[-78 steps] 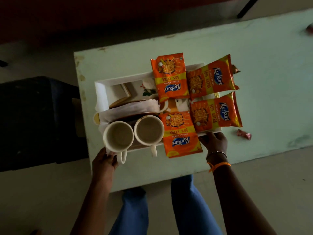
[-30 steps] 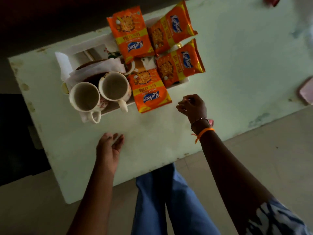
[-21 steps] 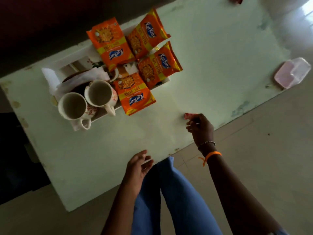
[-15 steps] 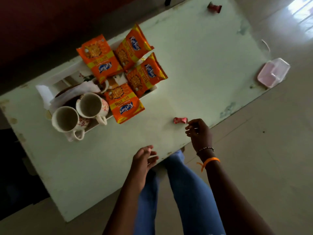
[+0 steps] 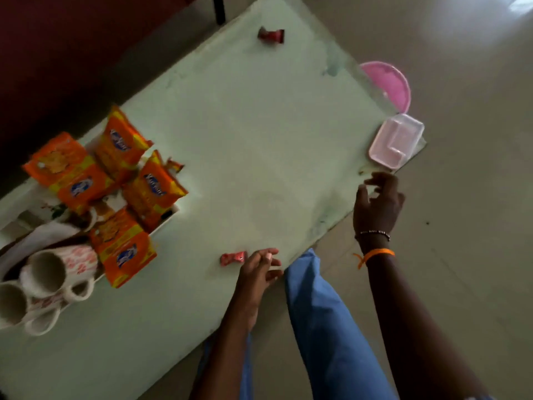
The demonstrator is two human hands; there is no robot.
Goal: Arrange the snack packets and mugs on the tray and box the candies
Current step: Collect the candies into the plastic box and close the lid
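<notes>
Two candies: one red wrapped candy (image 5: 232, 258) lay near the table's near edge, just beside the left hand (image 5: 257, 271); a second candy (image 5: 270, 35) lay close to the far edge.
Box: the clear plastic box (image 5: 396, 142) sat open at the table's right-hand corner, well apart from both candies.
Left hand: fingers were loosely spread, nothing gripped, tips near the near candy.
Right hand: the right hand (image 5: 377, 202) was held open just short of the box, empty as far as the blur allowed.
Handling: the candies were judged light and small, with slippery crinkly wrappers, best pinched at the body rather than a twisted end.
Tray: snack packets (image 5: 153, 190) and mugs (image 5: 54, 272) were seen on the tray (image 5: 168, 219) at the left end.
Surface: the pale green table (image 5: 259, 134) was painted, smooth, and worn in patches.
Room: dim, with a tiled floor; a pink lid (image 5: 392, 83) lay beyond the corner.
</notes>
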